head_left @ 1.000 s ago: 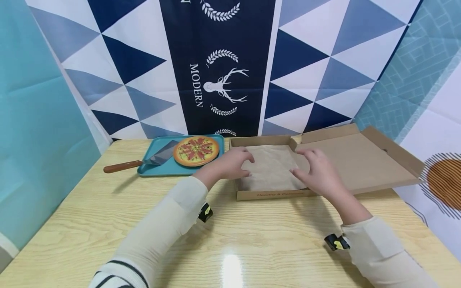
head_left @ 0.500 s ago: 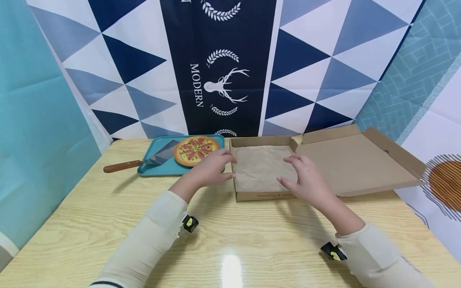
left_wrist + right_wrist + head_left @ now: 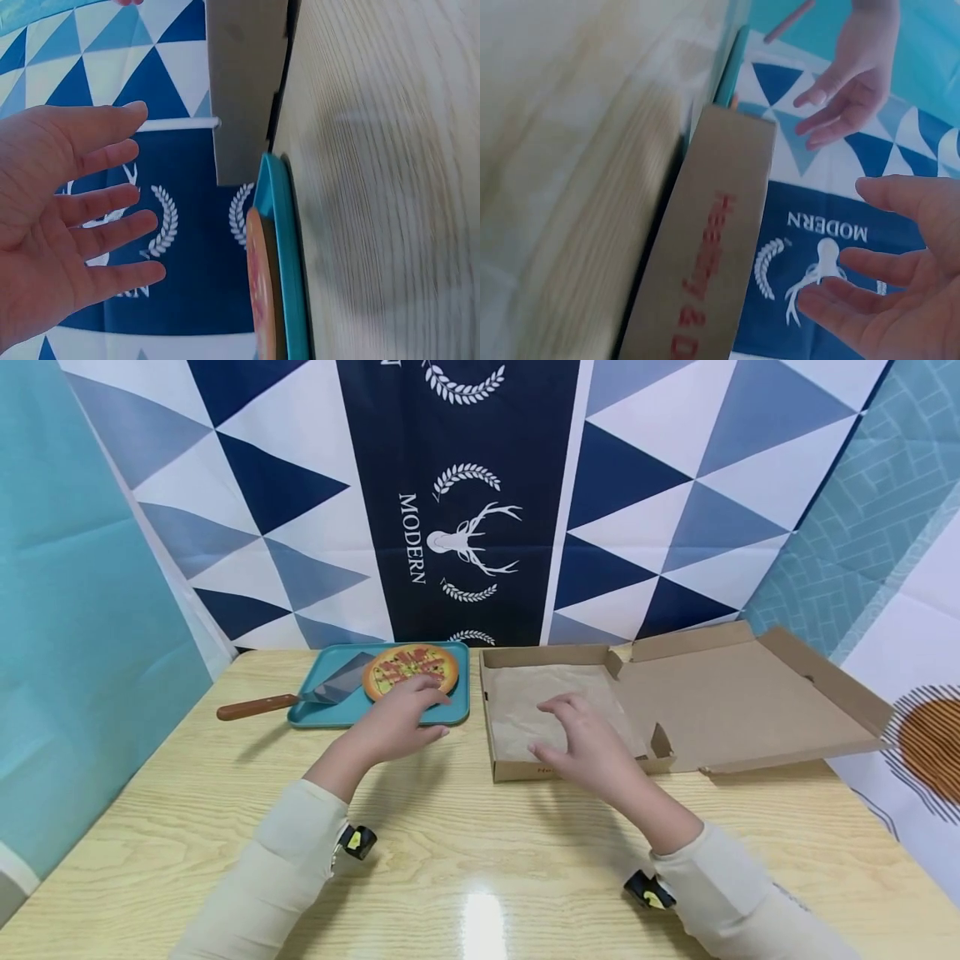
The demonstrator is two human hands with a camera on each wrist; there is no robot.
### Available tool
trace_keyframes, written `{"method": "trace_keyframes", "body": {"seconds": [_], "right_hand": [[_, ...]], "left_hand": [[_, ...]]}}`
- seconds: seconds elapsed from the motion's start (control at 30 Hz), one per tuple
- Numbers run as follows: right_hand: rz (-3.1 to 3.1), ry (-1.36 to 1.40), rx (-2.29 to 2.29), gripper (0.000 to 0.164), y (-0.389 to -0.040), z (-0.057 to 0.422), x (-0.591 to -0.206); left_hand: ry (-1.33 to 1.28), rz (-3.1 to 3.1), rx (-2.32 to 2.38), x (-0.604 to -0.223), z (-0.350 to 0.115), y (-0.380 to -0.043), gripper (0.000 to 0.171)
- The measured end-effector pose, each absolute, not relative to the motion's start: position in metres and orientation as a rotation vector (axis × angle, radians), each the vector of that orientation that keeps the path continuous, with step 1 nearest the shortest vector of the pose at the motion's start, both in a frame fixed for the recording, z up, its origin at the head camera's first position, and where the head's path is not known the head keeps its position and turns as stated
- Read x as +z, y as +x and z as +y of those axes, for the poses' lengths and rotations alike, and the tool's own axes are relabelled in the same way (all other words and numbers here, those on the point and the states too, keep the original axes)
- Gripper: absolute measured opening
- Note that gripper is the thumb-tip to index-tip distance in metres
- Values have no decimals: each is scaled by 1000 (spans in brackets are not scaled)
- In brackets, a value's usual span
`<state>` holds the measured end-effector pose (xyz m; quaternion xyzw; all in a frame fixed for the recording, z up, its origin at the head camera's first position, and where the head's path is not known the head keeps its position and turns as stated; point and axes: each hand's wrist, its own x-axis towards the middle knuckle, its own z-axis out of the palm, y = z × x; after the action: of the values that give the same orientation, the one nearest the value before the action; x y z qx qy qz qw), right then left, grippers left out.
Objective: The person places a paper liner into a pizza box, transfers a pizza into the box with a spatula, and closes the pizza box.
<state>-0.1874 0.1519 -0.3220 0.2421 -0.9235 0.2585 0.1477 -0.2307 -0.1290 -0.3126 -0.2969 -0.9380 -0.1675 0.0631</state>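
Observation:
My left hand [image 3: 397, 722] hovers over the front of the teal tray [image 3: 348, 714], fingers spread and holding nothing. A round pizza [image 3: 411, 664] with red and green toppings lies on that tray, its front edge partly covered by the hand in the head view. Beside it rests a pizza server [image 3: 262, 706] with a brown wooden handle, which juts past the tray's left side. My right hand [image 3: 588, 743] hangs over the open cardboard pizza box [image 3: 513, 770], fingers loosely bent and grasping nothing. Brown paper [image 3: 517, 710] lines the box.
The box's lid [image 3: 727, 702] is folded back to the right across the wooden table [image 3: 450, 843]. A patterned cloth [image 3: 465, 527] hangs just behind the tray and box. The box's right edge meets the lid.
Both hands have moved left, the left one from the box's left side to the tray, the right one from the box's right side to over its middle. Tray, pizza and server stay put.

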Motion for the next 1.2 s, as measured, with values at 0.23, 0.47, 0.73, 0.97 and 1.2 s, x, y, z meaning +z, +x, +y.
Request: {"method": "trace_keyframes", "body": {"seconds": [0.23, 0.47, 0.73, 0.97, 1.2], "right_hand": [[-2667, 742, 804, 48, -185, 129, -325], [-2751, 760, 855, 50, -182, 103, -325], [-2835, 736, 942, 48, -185, 75, -327], [-2941, 700, 935, 48, -195, 50, -332], [-3019, 561, 811, 48, -216, 25, -338]], "left_hand": [[-842, -2817, -537, -312, -148, -222, 38], [-793, -2814, -588, -311, -166, -218, 37], [-715, -2840, -578, -314, -185, -217, 36], [-664, -2860, -562, -315, -202, -219, 37], [-644, -2838, -565, -316, -220, -220, 35]]}}
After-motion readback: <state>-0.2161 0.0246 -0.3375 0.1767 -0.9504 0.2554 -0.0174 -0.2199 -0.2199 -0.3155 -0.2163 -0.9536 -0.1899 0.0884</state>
